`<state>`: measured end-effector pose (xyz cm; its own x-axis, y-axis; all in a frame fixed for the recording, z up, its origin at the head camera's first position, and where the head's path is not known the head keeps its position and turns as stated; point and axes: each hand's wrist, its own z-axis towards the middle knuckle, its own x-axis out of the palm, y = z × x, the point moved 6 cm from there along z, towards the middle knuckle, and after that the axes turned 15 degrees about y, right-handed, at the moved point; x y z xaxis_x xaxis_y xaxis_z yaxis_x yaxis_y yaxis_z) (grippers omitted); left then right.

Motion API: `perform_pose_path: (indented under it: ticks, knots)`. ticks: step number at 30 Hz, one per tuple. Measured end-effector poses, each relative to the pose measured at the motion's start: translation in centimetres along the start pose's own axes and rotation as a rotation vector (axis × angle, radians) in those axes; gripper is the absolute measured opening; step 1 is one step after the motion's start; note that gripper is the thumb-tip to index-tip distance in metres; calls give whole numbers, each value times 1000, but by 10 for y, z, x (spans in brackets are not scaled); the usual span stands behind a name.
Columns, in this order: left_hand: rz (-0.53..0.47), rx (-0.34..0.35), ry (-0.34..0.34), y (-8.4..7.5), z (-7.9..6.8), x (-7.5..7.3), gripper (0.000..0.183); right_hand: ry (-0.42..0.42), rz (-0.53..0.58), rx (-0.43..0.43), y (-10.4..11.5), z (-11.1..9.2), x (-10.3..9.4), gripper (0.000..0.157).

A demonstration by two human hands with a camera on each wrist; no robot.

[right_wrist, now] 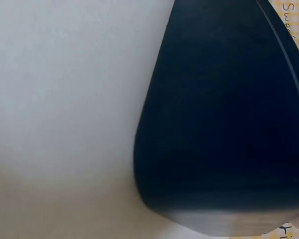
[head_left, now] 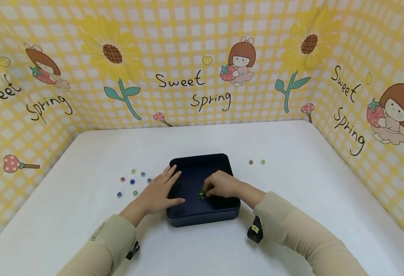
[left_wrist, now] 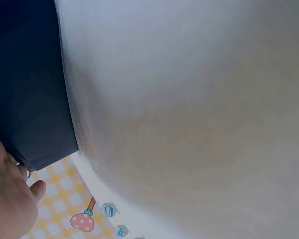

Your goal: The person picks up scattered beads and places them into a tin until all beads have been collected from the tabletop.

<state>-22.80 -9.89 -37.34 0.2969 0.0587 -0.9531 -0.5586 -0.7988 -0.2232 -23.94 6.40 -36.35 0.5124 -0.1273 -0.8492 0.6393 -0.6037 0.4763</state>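
Observation:
A dark navy rectangular box with a low wall stands open-topped on the white table. My left hand rests at its left rim with the fingers spread and the thumb reaching over the inside. Inside the box, my right hand pinches a small green, yellow and black object between thumb and fingertips, low over the floor of the box. Its exact kind I cannot tell. The left wrist view shows part of the left hand beside the box's dark side.
Several glass marbles, among them a deep blue marble, lie on the white table left of the box. A brownish marble and a pale green marble lie to its right. Checked yellow cloth surrounds the table's back and sides.

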Motion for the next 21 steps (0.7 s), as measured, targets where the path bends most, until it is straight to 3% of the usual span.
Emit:
perform_pose_path:
  ticks: [11, 21]
  knots:
    - [-11, -1, -13, 0, -2, 0, 84, 42, -62, 43, 2, 4, 6, 8]
    - [-12, 3, -7, -1, -1, 1, 85, -3, -31, 23, 3, 0, 3, 11]
